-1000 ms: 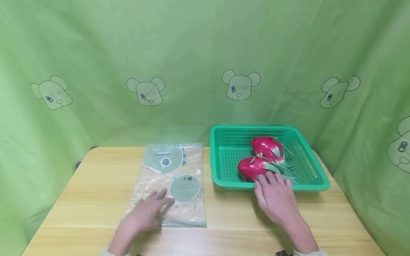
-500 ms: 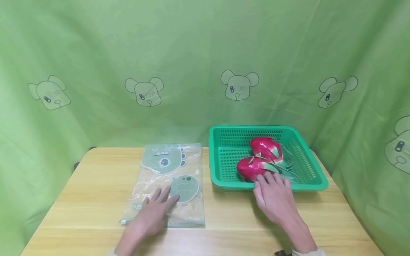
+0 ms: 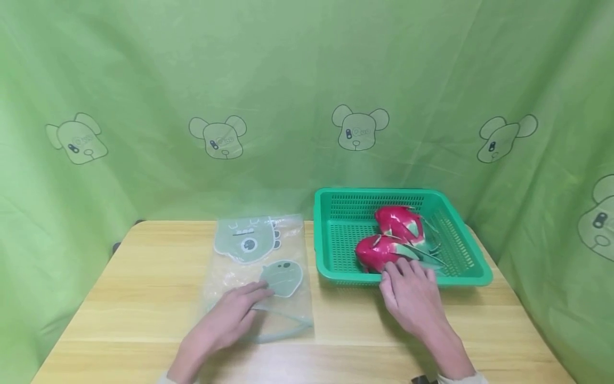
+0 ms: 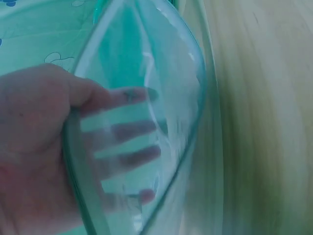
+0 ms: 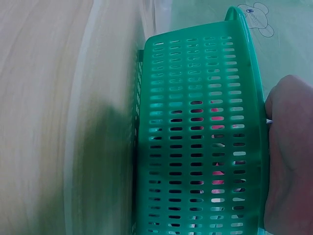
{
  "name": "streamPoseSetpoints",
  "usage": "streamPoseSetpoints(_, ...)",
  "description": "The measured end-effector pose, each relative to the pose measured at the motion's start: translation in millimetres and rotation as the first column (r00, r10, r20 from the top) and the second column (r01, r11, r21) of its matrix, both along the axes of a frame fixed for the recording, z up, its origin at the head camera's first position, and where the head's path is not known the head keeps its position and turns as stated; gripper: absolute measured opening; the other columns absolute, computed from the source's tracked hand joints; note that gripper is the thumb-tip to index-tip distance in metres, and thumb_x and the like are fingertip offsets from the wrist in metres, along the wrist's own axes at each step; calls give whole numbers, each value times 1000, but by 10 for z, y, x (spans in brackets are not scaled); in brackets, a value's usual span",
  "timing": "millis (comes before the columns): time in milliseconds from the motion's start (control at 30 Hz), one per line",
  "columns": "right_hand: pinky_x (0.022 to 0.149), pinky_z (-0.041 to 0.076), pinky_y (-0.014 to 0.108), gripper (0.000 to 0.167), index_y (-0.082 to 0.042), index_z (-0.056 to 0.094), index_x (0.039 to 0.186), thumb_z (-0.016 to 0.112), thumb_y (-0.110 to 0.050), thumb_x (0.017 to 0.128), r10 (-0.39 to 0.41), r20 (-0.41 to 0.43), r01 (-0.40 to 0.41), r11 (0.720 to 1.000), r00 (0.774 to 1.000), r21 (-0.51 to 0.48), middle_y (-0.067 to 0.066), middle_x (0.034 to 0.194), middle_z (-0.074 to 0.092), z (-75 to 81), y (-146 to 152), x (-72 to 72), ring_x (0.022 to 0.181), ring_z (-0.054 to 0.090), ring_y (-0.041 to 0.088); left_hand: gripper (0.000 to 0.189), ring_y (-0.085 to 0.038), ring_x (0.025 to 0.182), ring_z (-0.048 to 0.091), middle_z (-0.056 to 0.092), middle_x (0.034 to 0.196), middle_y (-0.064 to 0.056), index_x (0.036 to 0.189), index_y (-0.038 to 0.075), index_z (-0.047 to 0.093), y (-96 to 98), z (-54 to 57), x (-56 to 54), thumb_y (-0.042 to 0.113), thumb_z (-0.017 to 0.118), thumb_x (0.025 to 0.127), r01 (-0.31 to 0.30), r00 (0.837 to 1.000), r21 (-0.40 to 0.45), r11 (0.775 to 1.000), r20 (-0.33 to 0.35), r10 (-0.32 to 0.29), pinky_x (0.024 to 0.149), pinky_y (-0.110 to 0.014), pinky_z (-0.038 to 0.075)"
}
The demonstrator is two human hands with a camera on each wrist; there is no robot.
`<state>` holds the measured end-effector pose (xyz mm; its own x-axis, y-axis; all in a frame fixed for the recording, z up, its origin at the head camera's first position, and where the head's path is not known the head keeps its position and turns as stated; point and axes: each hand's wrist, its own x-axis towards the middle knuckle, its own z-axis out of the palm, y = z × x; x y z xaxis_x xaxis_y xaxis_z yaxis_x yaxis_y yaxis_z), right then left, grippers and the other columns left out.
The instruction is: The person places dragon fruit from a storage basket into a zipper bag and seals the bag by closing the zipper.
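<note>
A clear zip bag (image 3: 240, 250) with green cartoon print lies on the table at the left. My left hand (image 3: 230, 317) holds the top layer near its mouth. In the left wrist view, the thumb of my left hand (image 4: 39, 142) is at the inner side of the film and the fingers show through it; the mouth gapes. My right hand (image 3: 412, 293) grips the near rim of a green plastic basket (image 3: 331, 277), also seen in the right wrist view as a slotted wall (image 5: 195, 142). Two dragon fruits, one nearer (image 3: 376, 252) and one behind (image 3: 398, 221), lie inside it.
The wooden table (image 3: 134, 277) carries the bag and the basket side by side, with a narrow gap between. A green curtain (image 3: 288, 176) with bear heads closes the back and sides. A small dark object (image 3: 421, 380) shows by the right sleeve.
My left hand has moved from lying spread on the zip bag to lifting its top layer, and the bag's mouth has opened. My right hand and the basket stay put.
</note>
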<state>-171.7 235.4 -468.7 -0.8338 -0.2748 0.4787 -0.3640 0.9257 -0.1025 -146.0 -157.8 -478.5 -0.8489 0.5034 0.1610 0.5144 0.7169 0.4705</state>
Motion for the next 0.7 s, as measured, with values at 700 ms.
streamPoseSetpoints(700, 81, 39, 55, 18, -11, 60, 94, 50, -25, 99, -3, -1, 3, 1000, 1000, -4, 11, 94, 60, -11, 11, -4, 93, 54, 37, 55, -28, 137, 52, 58, 146, -5, 133, 12, 65, -38, 219, -45, -15, 46, 90, -40, 978, 401, 915, -172, 118, 118, -41, 35)
